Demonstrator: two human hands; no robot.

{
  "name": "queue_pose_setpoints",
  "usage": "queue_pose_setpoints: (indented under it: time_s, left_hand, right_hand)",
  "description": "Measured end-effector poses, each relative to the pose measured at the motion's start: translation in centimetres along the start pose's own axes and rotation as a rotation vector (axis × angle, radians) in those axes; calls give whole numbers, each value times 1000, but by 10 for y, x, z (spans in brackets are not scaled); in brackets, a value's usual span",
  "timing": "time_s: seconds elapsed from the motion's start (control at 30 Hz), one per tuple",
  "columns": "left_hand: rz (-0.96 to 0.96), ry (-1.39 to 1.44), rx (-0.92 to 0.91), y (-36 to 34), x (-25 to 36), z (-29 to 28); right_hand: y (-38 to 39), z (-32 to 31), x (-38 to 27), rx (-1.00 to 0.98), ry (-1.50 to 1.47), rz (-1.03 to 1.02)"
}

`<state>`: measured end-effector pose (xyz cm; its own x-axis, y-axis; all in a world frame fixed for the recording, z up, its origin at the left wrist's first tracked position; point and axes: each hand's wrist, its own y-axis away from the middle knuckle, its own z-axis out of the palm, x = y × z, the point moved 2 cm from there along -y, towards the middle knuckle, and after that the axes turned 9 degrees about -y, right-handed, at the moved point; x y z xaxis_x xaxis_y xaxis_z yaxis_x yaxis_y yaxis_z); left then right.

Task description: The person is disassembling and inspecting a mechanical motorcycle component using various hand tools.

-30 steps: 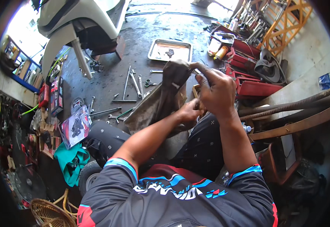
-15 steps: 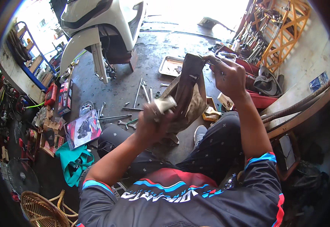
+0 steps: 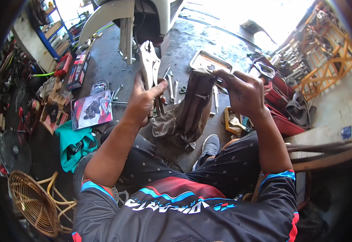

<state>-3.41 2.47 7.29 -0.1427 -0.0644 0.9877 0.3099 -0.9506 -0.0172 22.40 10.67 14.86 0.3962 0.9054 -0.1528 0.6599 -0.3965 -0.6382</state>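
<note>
My left hand (image 3: 143, 97) is closed around silver locking pliers (image 3: 148, 60), held upright with the jaws on top. My right hand (image 3: 242, 89) has its fingers closed on the top corner of a dirty brown cloth bag (image 3: 193, 105), which hangs down between my knees to the right of the pliers. Several wrenches (image 3: 172, 89) lie on the floor behind the bag, partly hidden by it and by my left hand. A yellow box (image 3: 230, 126) with small items is just right of the bag.
A white scooter body (image 3: 102, 13) stands at the back left, a metal tray (image 3: 200, 56) beyond the bag. Red toolboxes (image 3: 280, 120) and an orange rack (image 3: 325, 72) line the right side. A teal bag (image 3: 69, 145), a packaged part (image 3: 91, 109) and a rattan chair (image 3: 34, 201) are on the left.
My left hand has come out from the bag and risen to the left with the pliers. My right hand still grips the bag's top.
</note>
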Motion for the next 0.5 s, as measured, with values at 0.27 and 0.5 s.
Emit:
queue_pose_setpoints:
  time_s: [0.27,0.5]
  left_hand:
    - [302,-365,-32,-28,7,22]
    - [259,-412,53,-24,-4,-3]
  right_hand:
    - [-14,49,9,-144,-227,-79]
    - [-18,59,27,-291,-377,-17]
